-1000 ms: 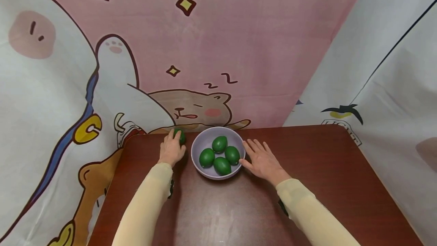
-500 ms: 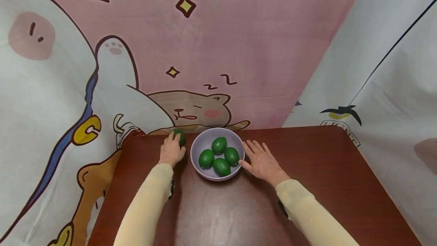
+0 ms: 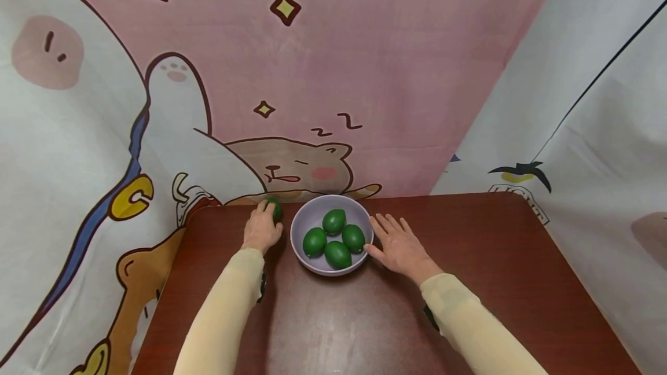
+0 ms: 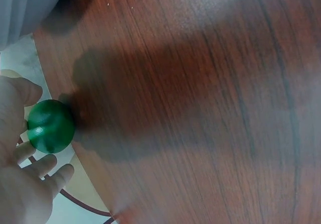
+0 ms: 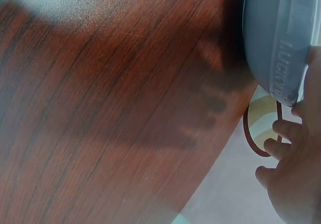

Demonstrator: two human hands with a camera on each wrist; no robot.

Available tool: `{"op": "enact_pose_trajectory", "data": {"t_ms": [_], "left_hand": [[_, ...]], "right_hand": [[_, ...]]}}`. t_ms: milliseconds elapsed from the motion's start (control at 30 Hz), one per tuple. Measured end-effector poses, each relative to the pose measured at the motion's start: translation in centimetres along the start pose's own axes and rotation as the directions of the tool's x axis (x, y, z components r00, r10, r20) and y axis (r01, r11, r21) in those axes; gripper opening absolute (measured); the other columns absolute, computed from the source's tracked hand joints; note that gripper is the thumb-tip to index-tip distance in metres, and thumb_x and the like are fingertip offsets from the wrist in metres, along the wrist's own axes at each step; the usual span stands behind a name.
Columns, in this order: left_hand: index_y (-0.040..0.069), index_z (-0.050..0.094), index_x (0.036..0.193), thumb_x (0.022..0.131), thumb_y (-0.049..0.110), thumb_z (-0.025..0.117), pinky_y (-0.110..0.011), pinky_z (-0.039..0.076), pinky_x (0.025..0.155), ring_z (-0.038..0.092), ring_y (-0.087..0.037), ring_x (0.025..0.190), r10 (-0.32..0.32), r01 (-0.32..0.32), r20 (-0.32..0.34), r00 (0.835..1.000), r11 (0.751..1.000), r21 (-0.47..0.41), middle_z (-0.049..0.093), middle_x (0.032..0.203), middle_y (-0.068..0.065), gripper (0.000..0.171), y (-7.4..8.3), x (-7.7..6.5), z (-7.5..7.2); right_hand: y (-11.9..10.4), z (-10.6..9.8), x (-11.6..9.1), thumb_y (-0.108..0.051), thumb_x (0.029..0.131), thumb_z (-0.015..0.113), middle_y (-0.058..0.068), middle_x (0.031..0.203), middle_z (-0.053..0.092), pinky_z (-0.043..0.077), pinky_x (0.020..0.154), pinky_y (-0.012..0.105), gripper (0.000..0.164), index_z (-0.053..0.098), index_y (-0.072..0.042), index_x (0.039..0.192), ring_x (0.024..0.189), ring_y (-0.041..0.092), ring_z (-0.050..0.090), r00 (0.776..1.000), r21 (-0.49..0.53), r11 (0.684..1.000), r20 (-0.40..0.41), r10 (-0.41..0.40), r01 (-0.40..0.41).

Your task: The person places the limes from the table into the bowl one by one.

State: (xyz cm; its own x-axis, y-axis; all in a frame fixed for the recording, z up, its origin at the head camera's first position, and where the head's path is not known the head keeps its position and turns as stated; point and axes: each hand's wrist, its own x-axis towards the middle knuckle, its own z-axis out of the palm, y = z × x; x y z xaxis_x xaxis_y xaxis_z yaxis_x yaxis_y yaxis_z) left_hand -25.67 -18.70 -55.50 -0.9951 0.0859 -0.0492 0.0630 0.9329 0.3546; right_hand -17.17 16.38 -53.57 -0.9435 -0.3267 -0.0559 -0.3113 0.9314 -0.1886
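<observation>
A lavender bowl (image 3: 333,271) stands near the back edge of the table and holds several green limes (image 3: 338,255). Left of it, my left hand (image 3: 262,229) holds another lime (image 3: 274,209) at the table's back edge. The left wrist view has this lime (image 4: 51,126) between the thumb and fingers, partly covered by the hand. On the bowl's other side, my right hand (image 3: 401,247) lies with its fingers fairly straight, the thumb at the rim. In the right wrist view those fingertips are beside the bowl wall (image 5: 281,43), which bears raised lettering.
The brown wood-grain table (image 3: 333,328) reaches toward me and out to the right. Behind it hangs a pink and white cartoon cloth (image 3: 406,74), close against the back edge.
Both hands, the bowl and the limes keep their places. Only the head view shifts very slightly.
</observation>
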Motion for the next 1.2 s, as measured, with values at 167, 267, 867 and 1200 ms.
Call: {"op": "enact_pose_trajectory", "data": {"t_ms": [167, 267, 867, 1200], "left_hand": [[0.006, 0.046, 0.138, 0.087, 0.021, 0.064, -0.058, 0.043, 0.097, 0.044, -0.042, 0.125, 0.015, -0.015, -0.024, 1.000, 1.000, 0.006, 0.035, 0.147, -0.019, 0.056, -0.15, 0.21, 0.11], [0.007, 0.047, 0.136, 0.087, 0.022, 0.065, -0.057, 0.045, 0.095, 0.045, -0.041, 0.122, 0.020, -0.020, -0.024, 1.000, 1.000, 0.022, 0.037, 0.145, -0.018, 0.055, -0.20, 0.29, 0.06], [0.007, 0.051, 0.130, 0.086, 0.018, 0.070, -0.056, 0.049, 0.087, 0.048, -0.038, 0.114, 0.047, -0.047, 0.013, 0.999, 0.997, 0.054, 0.043, 0.133, -0.015, 0.050, 0.50, 0.33, -0.42], [0.005, 0.051, 0.129, 0.079, 0.014, 0.076, -0.053, 0.050, 0.086, 0.051, -0.036, 0.111, 0.072, -0.073, 0.014, 0.997, 0.994, 0.076, 0.047, 0.127, -0.014, 0.057, 0.40, -0.08, -0.29]], "right_hand": [[-0.07, -0.07, 0.00, -0.060, 0.094, 0.045, 0.013, 0.157, 0.031, 0.016, 0.117, 0.055, 0.078, 0.028, -0.014, 0.154, 0.146, 0.034, 0.023, 1.000, -0.005, 1.000, 0.008, 0.003, -0.003], [-0.15, -0.19, 0.02, -0.060, 0.094, 0.046, 0.013, 0.157, 0.031, 0.014, 0.117, 0.055, 0.078, 0.029, -0.014, 0.154, 0.146, 0.033, 0.022, 1.000, 0.002, 1.000, 0.008, 0.000, 0.000], [-0.23, -0.26, 0.00, -0.057, 0.094, 0.049, 0.014, 0.156, 0.032, 0.017, 0.116, 0.057, 0.076, 0.032, -0.011, 0.152, 0.145, 0.035, 0.025, 1.000, -0.001, 1.000, -0.017, -0.019, 0.019], [-0.11, -0.12, 0.10, -0.057, 0.094, 0.048, 0.013, 0.157, 0.030, 0.016, 0.117, 0.055, 0.076, 0.032, -0.012, 0.153, 0.146, 0.034, 0.024, 1.000, -0.004, 1.000, -0.009, -0.011, 0.011]]}}
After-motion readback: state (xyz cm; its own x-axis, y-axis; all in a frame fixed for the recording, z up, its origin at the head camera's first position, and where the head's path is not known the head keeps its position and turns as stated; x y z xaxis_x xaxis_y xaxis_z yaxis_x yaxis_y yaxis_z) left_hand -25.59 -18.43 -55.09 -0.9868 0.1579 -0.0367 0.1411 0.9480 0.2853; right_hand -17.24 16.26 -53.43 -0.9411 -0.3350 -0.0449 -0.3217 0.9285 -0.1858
